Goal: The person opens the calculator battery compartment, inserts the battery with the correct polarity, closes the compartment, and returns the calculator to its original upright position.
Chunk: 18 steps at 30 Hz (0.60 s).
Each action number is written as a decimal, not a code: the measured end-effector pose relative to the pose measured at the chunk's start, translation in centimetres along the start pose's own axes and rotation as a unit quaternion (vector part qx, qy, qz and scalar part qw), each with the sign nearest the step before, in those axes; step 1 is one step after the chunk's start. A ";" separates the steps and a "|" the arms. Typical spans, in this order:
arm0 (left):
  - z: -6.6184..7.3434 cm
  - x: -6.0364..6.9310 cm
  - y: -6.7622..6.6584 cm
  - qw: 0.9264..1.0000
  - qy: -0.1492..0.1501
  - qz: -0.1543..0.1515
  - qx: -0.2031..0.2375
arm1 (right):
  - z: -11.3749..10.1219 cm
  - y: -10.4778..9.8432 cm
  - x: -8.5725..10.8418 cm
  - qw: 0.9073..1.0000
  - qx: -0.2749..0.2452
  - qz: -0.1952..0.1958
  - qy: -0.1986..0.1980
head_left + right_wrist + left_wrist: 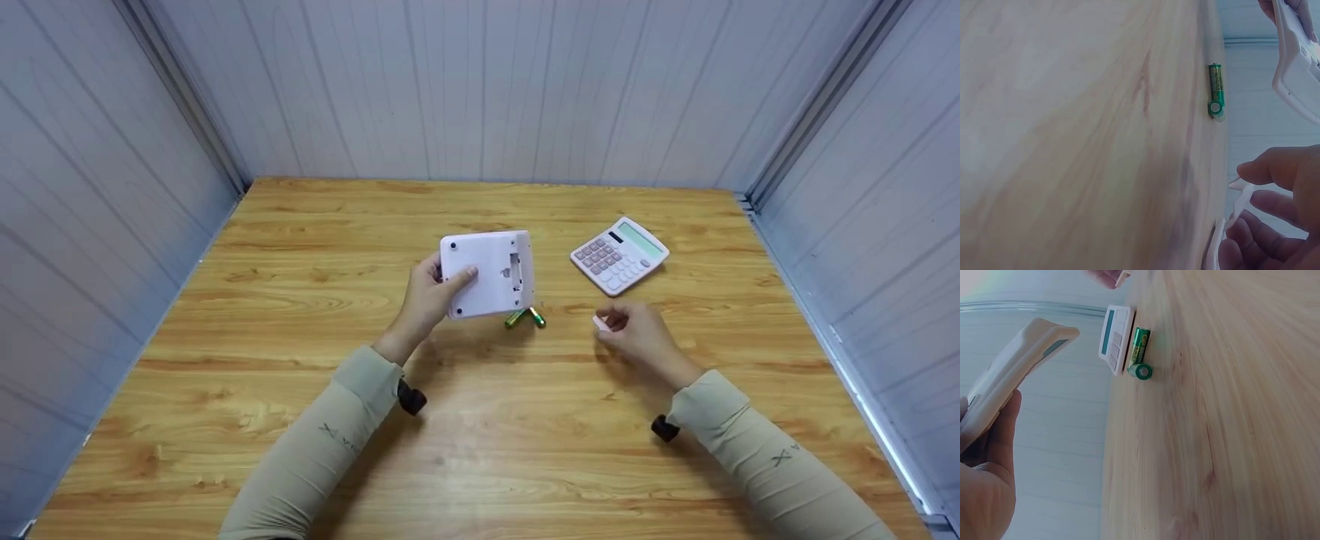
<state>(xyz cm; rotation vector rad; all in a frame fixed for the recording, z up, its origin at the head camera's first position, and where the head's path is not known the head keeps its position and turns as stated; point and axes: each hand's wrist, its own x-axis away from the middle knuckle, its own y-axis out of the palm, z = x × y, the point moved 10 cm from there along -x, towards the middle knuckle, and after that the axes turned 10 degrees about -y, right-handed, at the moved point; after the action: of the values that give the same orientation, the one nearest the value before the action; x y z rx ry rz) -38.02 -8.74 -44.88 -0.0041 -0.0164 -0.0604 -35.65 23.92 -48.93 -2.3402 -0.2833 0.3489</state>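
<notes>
My left hand [426, 300] grips a pale pink calculator [487, 281] above the table, its back turned up and thumb across it. On that back, the battery compartment [516, 271] shows uncovered, with no battery in it. Between thumb and fingers, my right hand [637, 334] pinches a small white battery cover [1243, 199], a little above the tabletop. Two green batteries [1140, 346] lie on the table, partly beneath the raised calculator in the head view; in the left wrist view one points its end at the camera.
A second pale pink calculator [621, 256] lies face up on the wooden table [300, 375], beyond my right hand. White panelled walls [450, 90] stand behind the table and at both sides. Dark wrist cameras [411, 397] hang under both sleeves.
</notes>
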 end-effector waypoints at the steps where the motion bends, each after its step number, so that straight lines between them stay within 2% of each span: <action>1: 0.0 0.0 -0.1 1.000 0.000 0.001 0.001 | 0.1 0.1 0.1 1.000 0.002 -0.007 0.004; 5: -0.1 0.0 -0.2 1.000 0.000 0.003 0.003 | 0.5 0.7 0.3 0.999 0.008 -0.026 0.023; 12: 0.0 0.2 -0.1 1.000 0.011 0.003 -0.002 | 0.4 0.9 0.2 0.999 0.023 -0.030 0.004; 18: 0.1 0.2 0.0 1.000 0.015 0.002 -0.001 | 0.7 1.2 0.1 0.999 0.022 -0.045 0.012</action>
<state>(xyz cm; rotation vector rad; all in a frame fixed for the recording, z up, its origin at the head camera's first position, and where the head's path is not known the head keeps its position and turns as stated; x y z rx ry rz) -37.83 -8.78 -44.73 -0.0049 0.0137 -0.0555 -35.64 23.54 -50.26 -2.2792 -0.3637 0.2794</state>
